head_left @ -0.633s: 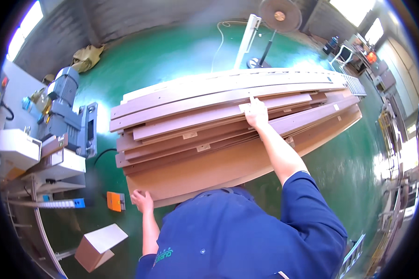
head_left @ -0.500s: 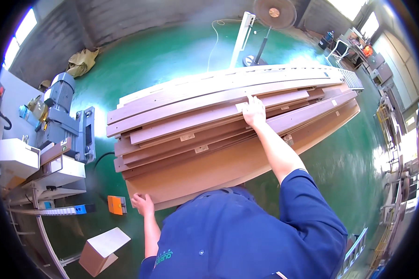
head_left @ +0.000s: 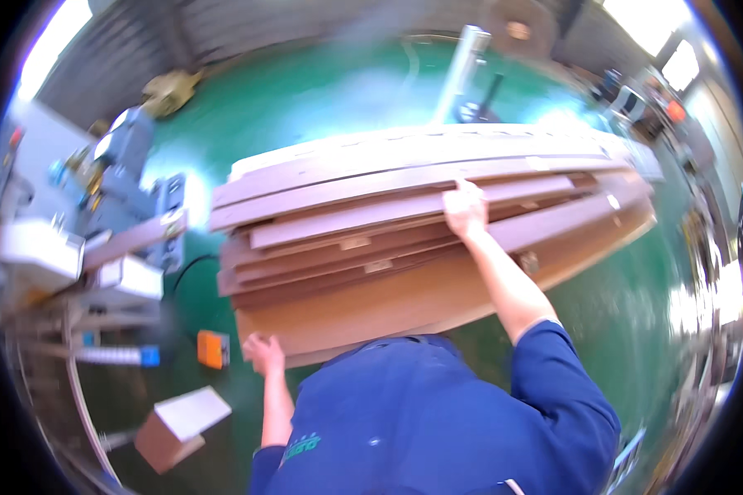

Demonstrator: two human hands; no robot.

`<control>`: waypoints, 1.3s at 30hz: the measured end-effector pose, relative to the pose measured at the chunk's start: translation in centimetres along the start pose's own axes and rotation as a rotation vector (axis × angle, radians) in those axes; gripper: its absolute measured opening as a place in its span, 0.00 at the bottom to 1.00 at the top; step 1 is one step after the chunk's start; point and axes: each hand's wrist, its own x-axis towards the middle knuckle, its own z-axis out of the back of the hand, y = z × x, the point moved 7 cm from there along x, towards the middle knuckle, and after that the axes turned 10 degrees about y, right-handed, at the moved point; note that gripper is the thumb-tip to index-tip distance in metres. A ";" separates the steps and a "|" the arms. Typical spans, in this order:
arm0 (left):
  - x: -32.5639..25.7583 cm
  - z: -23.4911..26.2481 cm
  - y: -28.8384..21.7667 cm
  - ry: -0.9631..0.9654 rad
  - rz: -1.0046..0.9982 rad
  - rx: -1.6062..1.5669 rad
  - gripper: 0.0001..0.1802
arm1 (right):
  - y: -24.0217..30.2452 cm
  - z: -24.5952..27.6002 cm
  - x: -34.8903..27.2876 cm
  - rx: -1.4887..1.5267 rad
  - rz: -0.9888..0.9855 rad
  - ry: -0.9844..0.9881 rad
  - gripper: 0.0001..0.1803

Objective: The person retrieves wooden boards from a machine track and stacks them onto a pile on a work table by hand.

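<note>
1. Where the stack of long brown fibreboard panels and strips (head_left: 404, 247) lies across the middle of the head view, we find it reaching from near the grey machine at the left to the right part of the green floor, its layers offset so that several long edges show.
2. We record the right hand (head_left: 466, 210) laid flat on an upper pinkish-brown strip of the stack, fingers (head_left: 462, 190) spread forward and lying on the board. This grip pinches nothing that we can see; the palm presses down on the surface.
3. We record the left hand (head_left: 264, 353) at the near lower-left corner of the lowest, widest board. Its fingers curl at that edge; whether they close round the board we cannot tell, as the view is blurred there.
4. Both forearms come up from a blue work jacket (head_left: 437, 421) at the lower edge.
5. The green painted floor (head_left: 305, 107) surrounds the stack.
6. At the left stands a grey and white machine (head_left: 99, 214), with a brown strip resting on it.
7. A small orange box (head_left: 213, 348) lies on the floor just beside the left hand; a brown cardboard box with a white top (head_left: 177, 429) sits nearer the lower left.
</note>
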 end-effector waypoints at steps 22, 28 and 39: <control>0.3 -0.2 -1.2 -0.028 -0.066 0.038 0.24 | 15.4 3.4 4.5 0.204 0.314 0.059 0.29; -0.2 -0.4 -1.0 -0.017 -0.075 -0.032 0.21 | 26.6 2.0 6.5 0.135 0.410 0.401 0.37; -0.7 -0.5 -0.6 -0.050 -0.082 -0.051 0.23 | 20.8 2.0 7.8 0.083 0.521 0.487 0.31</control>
